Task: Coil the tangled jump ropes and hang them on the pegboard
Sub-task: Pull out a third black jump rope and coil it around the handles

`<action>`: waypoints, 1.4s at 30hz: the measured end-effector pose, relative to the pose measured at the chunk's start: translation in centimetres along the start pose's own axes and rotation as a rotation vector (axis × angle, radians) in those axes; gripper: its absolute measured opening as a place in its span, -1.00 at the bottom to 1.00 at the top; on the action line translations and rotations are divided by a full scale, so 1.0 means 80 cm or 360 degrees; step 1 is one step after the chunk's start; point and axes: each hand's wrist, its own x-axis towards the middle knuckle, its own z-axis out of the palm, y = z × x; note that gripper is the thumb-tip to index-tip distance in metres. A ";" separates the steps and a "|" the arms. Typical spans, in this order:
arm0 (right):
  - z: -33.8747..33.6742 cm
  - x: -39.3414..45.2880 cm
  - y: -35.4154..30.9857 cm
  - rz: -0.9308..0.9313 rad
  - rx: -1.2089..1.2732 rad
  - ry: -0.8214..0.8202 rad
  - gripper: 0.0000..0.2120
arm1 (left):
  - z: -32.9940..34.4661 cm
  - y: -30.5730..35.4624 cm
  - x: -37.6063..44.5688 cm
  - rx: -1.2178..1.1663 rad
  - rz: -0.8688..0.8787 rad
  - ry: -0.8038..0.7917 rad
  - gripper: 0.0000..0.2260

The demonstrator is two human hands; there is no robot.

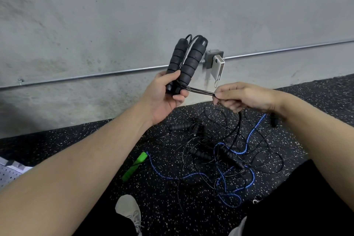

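jump rope handles (184, 61), two black foam ones, are held upright side by side in the left hand (166, 97), whose fingers and thumb are curled round their lower ends. several strands of black cord (201, 91) run from between the handles to the right hand (243, 96), where they are pinched between thumb and fingertips; more cord hangs below that hand. on the speckled floor (95, 140) beneath, a tangle of ropes (220, 155) is spread, black cords crossed with a blue rope (251, 134), black handles among them and a green handle (135, 165) at the left. a grey wall (172, 5) with a metal conduit (95, 75) and a junction box (213, 58) is seen behind. a perforated board (7, 175) is seen at the left edge.
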 end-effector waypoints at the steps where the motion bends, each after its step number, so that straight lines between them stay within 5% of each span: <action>1: -0.002 -0.002 0.001 0.0014 0.0005 0.0013 -0.71 | -0.001 0.000 0.000 -0.0005 -0.0002 -0.0011 -0.45; 7: -0.003 -0.002 0.005 0.0164 -0.0250 0.0186 -0.61 | 0.009 -0.008 -0.013 -0.0009 -0.0142 -0.0163 -0.39; 10: -0.006 0.003 0.010 0.0159 -0.0290 0.0288 -0.53 | 0.016 -0.013 -0.023 0.0095 -0.0300 -0.0292 -0.56; 15: -0.006 -0.007 0.014 -0.0198 -0.0218 0.0167 -0.73 | 0.017 -0.031 -0.031 0.0753 -0.0403 -0.0447 -0.58; 17: -0.011 -0.004 0.020 -0.0131 -0.0277 0.0082 -0.62 | 0.018 -0.037 -0.033 0.1001 -0.0443 -0.0409 -0.70; 20: -0.015 0.010 0.027 0.0125 -0.0194 0.0099 -0.76 | 0.020 -0.041 -0.035 0.1203 -0.0510 -0.0492 -0.84; 25: 0.006 0.033 0.017 0.0214 -0.0484 0.0252 -0.87 | 0.021 -0.053 -0.030 0.1620 -0.0507 -0.0667 -0.81; 29: 0.019 0.046 0.012 0.0199 -0.0524 0.0399 -0.86 | 0.013 -0.066 -0.021 0.1872 -0.0377 -0.0493 -0.74; 37: 0.042 0.063 0.000 0.0085 -0.0504 0.0663 -0.84 | -0.002 -0.067 -0.003 0.1564 -0.0423 -0.0082 -0.53; 42: 0.067 0.066 -0.017 0.0050 -0.0635 0.0572 -0.87 | -0.008 -0.078 0.003 0.1410 -0.0415 0.0181 -0.60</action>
